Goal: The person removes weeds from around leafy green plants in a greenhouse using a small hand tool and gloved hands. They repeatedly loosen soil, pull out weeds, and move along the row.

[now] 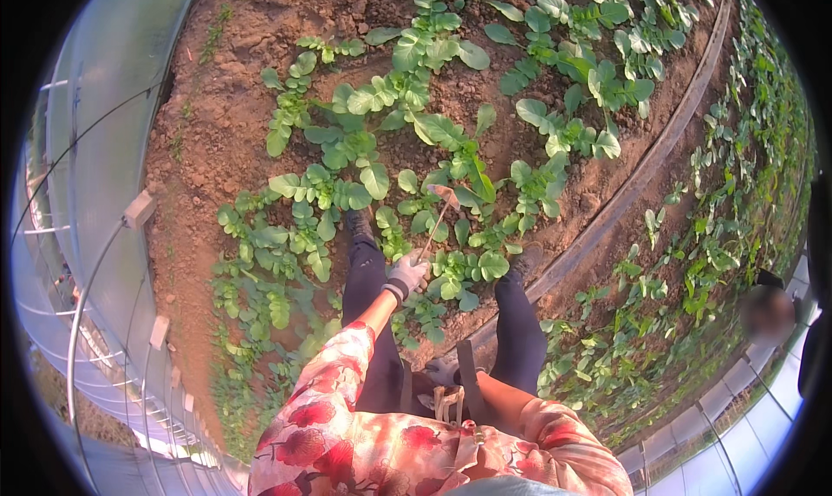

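My left hand [407,274], in a pale work glove with a dark cuff, is closed around the grip of a hand hoe [435,228]. The hoe's thin metal shank slants up to a small blade [444,196], which is among the leaves of young leafy green plants [465,158]. Close to my body, my right hand [443,370], also gloved, is bent inward between my knees. Dark straps partly cover it, and whether it grips anything cannot be made out. My shoes [359,224] stand on the soil on either side of several plants.
A long narrow strip [624,194] borders the bed on my right, with another planted bed [708,249] beyond. Plastic greenhouse sheeting [110,106] and metal hoops [73,340] stand on my left. Reddish bare soil [214,125] runs alongside. Another person [768,314] is at the far right.
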A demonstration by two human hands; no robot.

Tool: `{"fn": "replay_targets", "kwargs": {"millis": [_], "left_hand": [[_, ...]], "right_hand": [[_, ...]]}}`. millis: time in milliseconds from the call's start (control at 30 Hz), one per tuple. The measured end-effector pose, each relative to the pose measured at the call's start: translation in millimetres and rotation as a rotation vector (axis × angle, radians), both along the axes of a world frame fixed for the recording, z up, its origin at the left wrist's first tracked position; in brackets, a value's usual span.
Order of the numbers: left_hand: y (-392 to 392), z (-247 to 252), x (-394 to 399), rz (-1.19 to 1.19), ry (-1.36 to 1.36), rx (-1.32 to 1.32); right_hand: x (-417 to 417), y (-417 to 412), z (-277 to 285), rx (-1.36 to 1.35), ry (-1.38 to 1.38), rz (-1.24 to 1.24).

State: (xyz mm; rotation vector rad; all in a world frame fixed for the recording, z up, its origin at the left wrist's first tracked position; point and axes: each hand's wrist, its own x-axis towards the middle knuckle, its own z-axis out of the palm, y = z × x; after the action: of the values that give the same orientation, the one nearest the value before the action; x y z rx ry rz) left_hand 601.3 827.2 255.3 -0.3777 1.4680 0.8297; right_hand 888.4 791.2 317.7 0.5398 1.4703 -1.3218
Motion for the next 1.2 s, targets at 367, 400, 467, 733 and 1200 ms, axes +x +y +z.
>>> {"fn": "replay_targets", "kwargs": {"millis": [367,400,467,733,1200], "left_hand": [[-65.7,44.3,-82.9,0.373,0.094,0.045],[-88.3,40.6,-92.1,0.356,0.160,0.002],[-131.2,38.3,-114.9,0.734,-0.117,0.150],[-216.1,76.5,-134.1,0.537,0.302,-0.368],[-69.8,99.3,-83.1,0.640,-0.150,0.472]], "right_hand": [[-67.1,7.9,55.7,-0.120,0.116,0.404],[-72.1,9.1,61.9,-0.120,0.124,0.411],[-83.7,8.4,66.8,-0.099,0.162,0.435],[-133.4,1.6,75.8,-0.024,0.103,0.348],[-247.1,113.0,54.4,-0.228,-0.206,-1.246]]}}
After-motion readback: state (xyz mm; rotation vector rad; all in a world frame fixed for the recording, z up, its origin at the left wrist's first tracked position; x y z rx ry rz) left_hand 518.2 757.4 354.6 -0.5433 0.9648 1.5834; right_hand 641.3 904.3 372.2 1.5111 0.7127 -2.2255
